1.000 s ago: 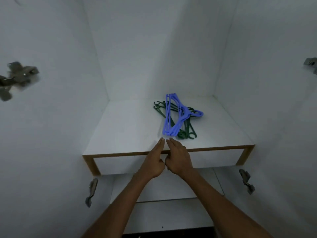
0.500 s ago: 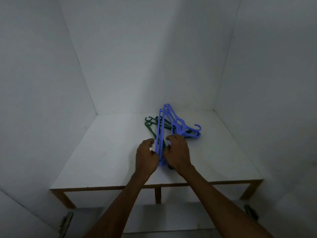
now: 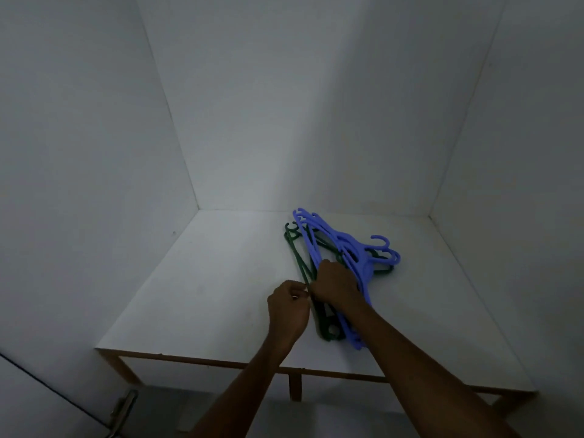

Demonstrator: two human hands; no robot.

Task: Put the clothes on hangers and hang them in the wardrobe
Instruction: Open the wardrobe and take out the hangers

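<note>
A pile of plastic hangers lies on the white wardrobe shelf. The blue hangers are on top, and dark green hangers lie under them and to their left. My right hand sits on the pile with its fingers curled round the blue hangers' bar. My left hand is beside it on the left, fingers curled, pinching at a green hanger's bar. No clothes are in view.
White wardrobe walls close in at the left, back and right. The shelf has a wooden front edge with a short upright divider below it. A metal door hinge shows at the lower left.
The camera has moved closer. Both hands went from hovering beside the blue hangers to closing on the pile, the right on the blue ones, the left at a green bar.
</note>
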